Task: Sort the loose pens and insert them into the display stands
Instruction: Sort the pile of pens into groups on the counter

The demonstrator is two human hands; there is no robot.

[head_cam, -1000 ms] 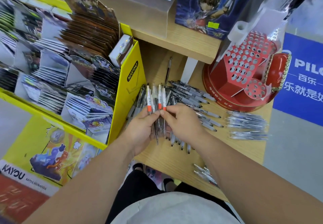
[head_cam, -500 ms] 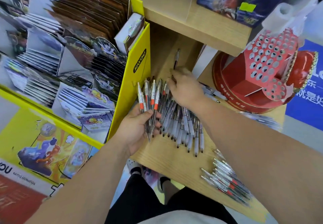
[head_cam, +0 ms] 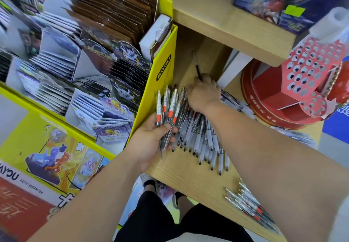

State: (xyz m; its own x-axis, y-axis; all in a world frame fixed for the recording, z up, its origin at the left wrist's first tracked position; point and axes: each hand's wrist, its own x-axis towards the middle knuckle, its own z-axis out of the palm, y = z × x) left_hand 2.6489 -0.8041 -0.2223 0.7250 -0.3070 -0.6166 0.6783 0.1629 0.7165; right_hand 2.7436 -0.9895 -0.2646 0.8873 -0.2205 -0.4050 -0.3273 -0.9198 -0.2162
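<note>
Pens (head_cam: 168, 109) with orange bands: you've got a fanned bunch gripped in your left hand (head_cam: 151, 143), right beside the loose pile (head_cam: 204, 137) on the wooden shelf (head_cam: 188, 175). Your right hand (head_cam: 204, 94) sits over the pile's far end with its fingers hidden, so can't tell its grip. Red stand (head_cam: 273, 109) is partly cut off.

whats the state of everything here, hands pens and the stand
left hand, grips a fan of orange-banded pens
right hand, fingers curled at the black pen, grip hidden
pen pile, loose on the shelf
small pen group, lying at the shelf's near edge
red stand, holes in view empty
</note>
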